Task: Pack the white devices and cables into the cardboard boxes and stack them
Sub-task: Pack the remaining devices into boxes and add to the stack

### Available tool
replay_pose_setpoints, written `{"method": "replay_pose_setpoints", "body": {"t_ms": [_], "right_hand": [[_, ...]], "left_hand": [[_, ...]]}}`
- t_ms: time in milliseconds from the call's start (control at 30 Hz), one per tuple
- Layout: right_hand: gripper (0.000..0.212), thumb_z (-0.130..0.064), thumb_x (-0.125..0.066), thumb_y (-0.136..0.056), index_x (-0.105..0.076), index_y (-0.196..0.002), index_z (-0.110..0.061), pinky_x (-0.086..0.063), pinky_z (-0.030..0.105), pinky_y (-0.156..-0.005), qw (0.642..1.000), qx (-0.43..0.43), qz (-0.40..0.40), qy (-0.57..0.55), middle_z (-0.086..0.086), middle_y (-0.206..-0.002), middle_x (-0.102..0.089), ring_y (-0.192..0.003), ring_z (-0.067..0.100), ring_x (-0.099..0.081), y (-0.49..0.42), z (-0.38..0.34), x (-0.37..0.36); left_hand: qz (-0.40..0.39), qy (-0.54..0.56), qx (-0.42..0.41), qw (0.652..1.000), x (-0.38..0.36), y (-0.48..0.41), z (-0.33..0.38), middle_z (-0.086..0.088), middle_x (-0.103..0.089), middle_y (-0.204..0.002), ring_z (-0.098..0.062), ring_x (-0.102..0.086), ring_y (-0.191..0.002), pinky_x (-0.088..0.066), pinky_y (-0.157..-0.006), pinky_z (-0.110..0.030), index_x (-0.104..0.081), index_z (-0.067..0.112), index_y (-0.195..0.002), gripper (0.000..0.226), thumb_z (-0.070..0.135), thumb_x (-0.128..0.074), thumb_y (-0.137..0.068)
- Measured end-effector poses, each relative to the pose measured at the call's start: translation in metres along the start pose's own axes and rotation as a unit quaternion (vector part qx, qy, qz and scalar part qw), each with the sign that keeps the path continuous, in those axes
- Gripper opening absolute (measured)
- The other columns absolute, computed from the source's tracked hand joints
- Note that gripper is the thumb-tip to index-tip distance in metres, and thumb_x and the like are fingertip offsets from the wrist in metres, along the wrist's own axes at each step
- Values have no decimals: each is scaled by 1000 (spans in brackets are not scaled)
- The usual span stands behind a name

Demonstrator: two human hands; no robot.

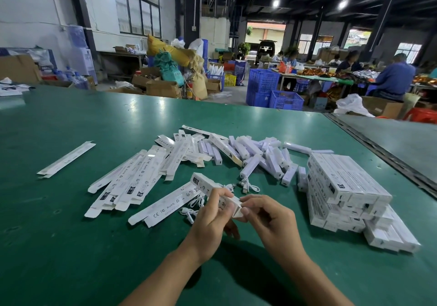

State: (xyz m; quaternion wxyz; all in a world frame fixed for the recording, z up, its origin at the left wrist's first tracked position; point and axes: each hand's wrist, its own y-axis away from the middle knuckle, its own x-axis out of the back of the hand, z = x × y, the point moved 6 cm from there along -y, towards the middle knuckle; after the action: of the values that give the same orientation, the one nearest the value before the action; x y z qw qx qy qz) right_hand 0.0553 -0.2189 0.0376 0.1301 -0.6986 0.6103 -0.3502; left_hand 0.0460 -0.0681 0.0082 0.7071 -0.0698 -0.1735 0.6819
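Both hands meet at the near end of one narrow box [205, 185]: the left hand [211, 220] wraps its body, and the right hand [268, 218] pinches the end flap. The flap probably closes best with the body held square and the tab tucked in straight, without creasing. Just beyond, loose cables [249, 186] lie on the green table [71, 246], with flat cartons [132, 180] to the left. White devices [255, 156] sit farther back, and the packed stack [347, 187] is at right
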Motion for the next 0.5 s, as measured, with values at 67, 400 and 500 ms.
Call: {"method": "replay_pose_setpoints", "body": {"t_ms": [67, 400, 500], "right_hand": [[10, -7, -75, -82, -72, -86, -16, -59, 37, -68, 999, -29, -3, -23, -5, -94, -72, -74, 17, -70, -1, 4, 0], [12, -27, -78, -81, -72, -89, -34, -50, 19, -63, 990, -109, -11, -88, -2, -88, -72, -65, 14, -67, 0, 10, 0], [15, -29, -82, -78, -71, -89, -31, -49, 22, -60, 991, -127, 3, -36, -3, -75, -70, -61, 12, -62, 2, 12, -6]], "left_hand": [[-9, -2, -3, 1000, -1, 0, 2, 10, -69, -90, -8, -66, -77, -52, -71, -19, -52, 41, -104, 18, 52, -44, -93], [-45, -49, -27, 997, -8, 0, 12, 16, -68, -91, -1, -63, -81, -48, -73, -16, -52, 40, -102, 14, 41, -38, -100], [-39, -101, -27, 994, -11, -3, 9, 20, -68, -94, 0, -64, -86, -51, -79, -23, -47, 46, -113, 18, 41, -38, -98]]}}
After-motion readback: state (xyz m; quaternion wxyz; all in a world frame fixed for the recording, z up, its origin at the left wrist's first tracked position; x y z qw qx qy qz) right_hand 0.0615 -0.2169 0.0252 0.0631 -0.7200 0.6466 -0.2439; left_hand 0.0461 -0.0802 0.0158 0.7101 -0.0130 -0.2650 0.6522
